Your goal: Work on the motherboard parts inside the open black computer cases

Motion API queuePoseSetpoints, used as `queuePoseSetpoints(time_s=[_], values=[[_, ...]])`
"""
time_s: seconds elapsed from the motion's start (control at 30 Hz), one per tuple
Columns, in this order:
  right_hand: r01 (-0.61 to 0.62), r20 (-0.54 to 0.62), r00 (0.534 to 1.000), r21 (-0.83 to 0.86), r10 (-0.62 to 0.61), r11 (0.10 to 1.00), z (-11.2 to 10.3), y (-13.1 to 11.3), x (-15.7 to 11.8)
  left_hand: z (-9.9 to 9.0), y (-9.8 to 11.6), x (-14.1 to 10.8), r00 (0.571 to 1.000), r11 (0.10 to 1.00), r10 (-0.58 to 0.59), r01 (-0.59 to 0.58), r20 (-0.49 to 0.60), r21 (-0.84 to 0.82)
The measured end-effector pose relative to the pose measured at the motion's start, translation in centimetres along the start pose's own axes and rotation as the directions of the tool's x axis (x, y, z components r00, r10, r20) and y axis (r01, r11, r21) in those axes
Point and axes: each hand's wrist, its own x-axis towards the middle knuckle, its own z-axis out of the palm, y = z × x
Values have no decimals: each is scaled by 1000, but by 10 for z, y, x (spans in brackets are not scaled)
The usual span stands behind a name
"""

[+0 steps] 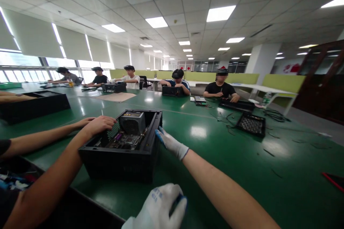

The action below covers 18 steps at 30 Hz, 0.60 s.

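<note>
An uncovered black computer case (120, 162) lies on the green table, with a power supply (133, 121) and a motherboard (129, 140) inside. My right hand (170, 142), in a white glove with blue fingertips, rests against the case's right side, fingers stretched out. In front of the case, low in the view, is my gloved left hand (161, 205). Its fingers are curled, and what they hold, if anything, is hidden. A co-worker's bare hand (100, 123) lies on the left rim of the case, their other arm behind it.
The green table (215, 171) stretches far ahead. On the right are a black perforated tray (251, 125), coiled cables (276, 115) and scattered wires. Another black case (34, 107) stands at left, near brown cardboard (115, 97). Several people work along the far side.
</note>
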Motion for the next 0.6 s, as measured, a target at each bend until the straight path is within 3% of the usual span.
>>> queuePoseSetpoints(time_s=[0.1,0.2,0.3,0.37,0.47,0.53,0.6], values=[[-26,64,997,-56,29,998,3,16,-20,38,11,-11,999,999,-33,33,-4,8],[-60,118,990,-125,75,990,-5,27,-62,59,1,-20,994,996,-92,93,-64,2],[-63,159,983,-169,90,984,-27,28,-111,75,-9,-34,985,991,-129,124,-119,-51],[-63,163,982,-187,94,980,-47,28,-146,73,-13,-41,985,987,-139,129,-103,-94],[-113,87,986,-285,143,952,-79,35,-207,32,-29,-40,991,988,-118,110,-67,-112],[-279,-58,960,-293,274,915,-96,44,-256,-17,-53,-30,997,996,-59,63,52,-65],[-449,-295,882,-282,369,848,-108,52,-310,-75,-89,-15,995,994,-95,96,24,-46]])
